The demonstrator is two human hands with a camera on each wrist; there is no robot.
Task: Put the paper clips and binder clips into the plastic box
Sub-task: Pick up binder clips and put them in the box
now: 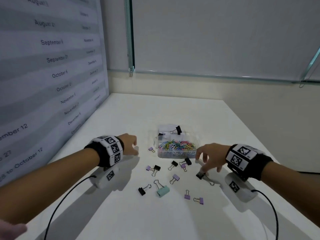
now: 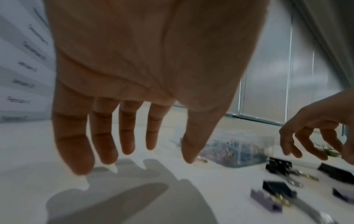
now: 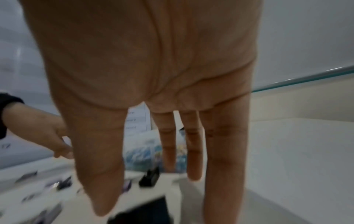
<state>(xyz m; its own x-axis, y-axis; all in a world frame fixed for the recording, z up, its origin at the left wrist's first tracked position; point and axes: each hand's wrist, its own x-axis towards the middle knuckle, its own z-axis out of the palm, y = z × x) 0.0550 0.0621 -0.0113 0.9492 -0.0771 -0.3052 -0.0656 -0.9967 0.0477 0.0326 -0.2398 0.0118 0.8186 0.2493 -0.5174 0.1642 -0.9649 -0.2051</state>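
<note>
A clear plastic box (image 1: 176, 154) stands mid-table, its near compartment full of coloured paper clips (image 1: 178, 144) and a black binder clip (image 1: 178, 129) in the far one. Several black and purple binder clips and one large mint clip (image 1: 163, 191) lie scattered in front of it. My right hand (image 1: 205, 168) reaches down with straight, spread fingers, its fingertips at a black binder clip (image 1: 200, 175) that shows blurred under the hand (image 3: 143, 212). My left hand (image 1: 135, 149) hovers open left of the box (image 2: 239, 151), holding nothing, near a small purple clip (image 1: 151, 149).
A printed calendar board (image 1: 52, 75) walls off the left side. Window blinds (image 1: 216, 35) hang behind the white table (image 1: 155, 110). Black cables (image 1: 65, 198) trail from both wrists over the near table. The table's right edge (image 1: 259, 144) runs diagonally.
</note>
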